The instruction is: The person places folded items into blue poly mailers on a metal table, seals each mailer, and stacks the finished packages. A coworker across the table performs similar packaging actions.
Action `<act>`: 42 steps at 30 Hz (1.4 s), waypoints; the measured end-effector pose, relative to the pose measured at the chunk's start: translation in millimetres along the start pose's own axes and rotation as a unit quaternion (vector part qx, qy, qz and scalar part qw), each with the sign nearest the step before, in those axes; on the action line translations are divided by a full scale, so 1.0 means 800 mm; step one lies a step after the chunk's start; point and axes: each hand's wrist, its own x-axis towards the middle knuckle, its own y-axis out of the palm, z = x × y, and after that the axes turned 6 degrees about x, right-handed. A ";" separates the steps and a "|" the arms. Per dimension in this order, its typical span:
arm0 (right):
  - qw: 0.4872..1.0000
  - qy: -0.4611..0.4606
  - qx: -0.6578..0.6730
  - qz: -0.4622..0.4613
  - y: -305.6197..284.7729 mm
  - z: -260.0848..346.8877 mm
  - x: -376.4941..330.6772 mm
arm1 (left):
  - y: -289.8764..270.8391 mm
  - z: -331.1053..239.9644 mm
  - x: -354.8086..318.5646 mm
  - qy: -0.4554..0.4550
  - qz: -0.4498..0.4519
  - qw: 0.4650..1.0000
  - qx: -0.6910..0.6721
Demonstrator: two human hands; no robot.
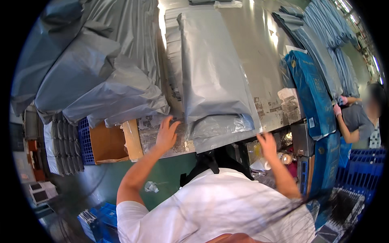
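Note:
A stack of grey plastic mailing bags (pixel 214 69) lies lengthwise on the metal table (pixel 253 44) before me. The top bag's near end gapes a little, and a paler inner flap (pixel 221 128) shows at its mouth. To the left of that end, my left hand (pixel 167 135) hovers over or rests on the table's worn edge, fingers spread and holding nothing. Close by the bag's near right corner is my right hand (pixel 267 144), its fingers apart. Whether a fingertip touches that corner I cannot tell.
Large grey bag piles (pixel 93 69) cover the table's left side. A cardboard box (pixel 107 141) stands below them. Tall blue printed packs (pixel 312 95) line the right. Beyond them a co-worker (pixel 358 117) in pink gloves handles grey-blue sheeting. Tape rolls (pixel 287 158) sit under the table.

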 end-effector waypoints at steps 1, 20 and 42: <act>0.984 -0.126 -0.059 -0.112 -0.043 0.024 0.055 | -0.005 0.003 0.021 0.142 0.012 0.990 0.021; 0.839 0.175 0.473 -0.201 0.074 -0.017 0.216 | 0.127 0.010 0.074 -0.417 -0.101 0.829 -0.359; 0.844 0.099 0.482 -0.215 0.027 0.047 0.259 | 0.104 -0.034 -0.041 -0.296 -0.097 0.876 -0.367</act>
